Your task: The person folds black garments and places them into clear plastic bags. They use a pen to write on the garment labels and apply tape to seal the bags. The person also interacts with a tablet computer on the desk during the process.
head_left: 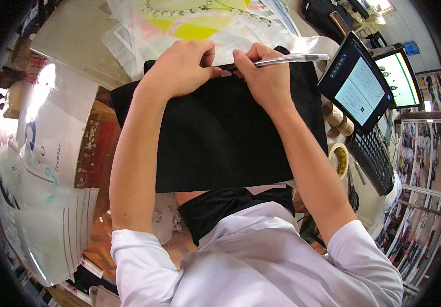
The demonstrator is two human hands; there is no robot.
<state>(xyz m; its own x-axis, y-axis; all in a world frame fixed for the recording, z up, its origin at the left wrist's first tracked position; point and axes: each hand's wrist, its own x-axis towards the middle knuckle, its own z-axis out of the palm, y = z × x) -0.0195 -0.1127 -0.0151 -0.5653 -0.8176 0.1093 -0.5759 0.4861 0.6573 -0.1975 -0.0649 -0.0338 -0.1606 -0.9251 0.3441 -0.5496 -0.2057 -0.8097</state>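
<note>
A large black cloth (pixel 220 138) hangs over the near edge of the work table toward my lap, its upper edge folded or bunched under my hands. My left hand (pixel 182 69) is closed at that upper edge, thumb and fingers pinching the cloth. Right beside it, my right hand (pixel 266 74) grips a clear-barrelled pen (pixel 295 59), which sticks out to the right above the cloth. The pen's front end points toward my left fingertips. A small pale bit shows between the two hands, too small to make out.
Clear plastic sheets with a yellow print (pixel 195 28) lie beyond the cloth. At right stand a tilted screen (pixel 361 87), a second monitor (pixel 399 77), a black keyboard (pixel 374 161) and a tape roll (pixel 338 158). Plastic-wrapped packs (pixel 46 230) sit at left.
</note>
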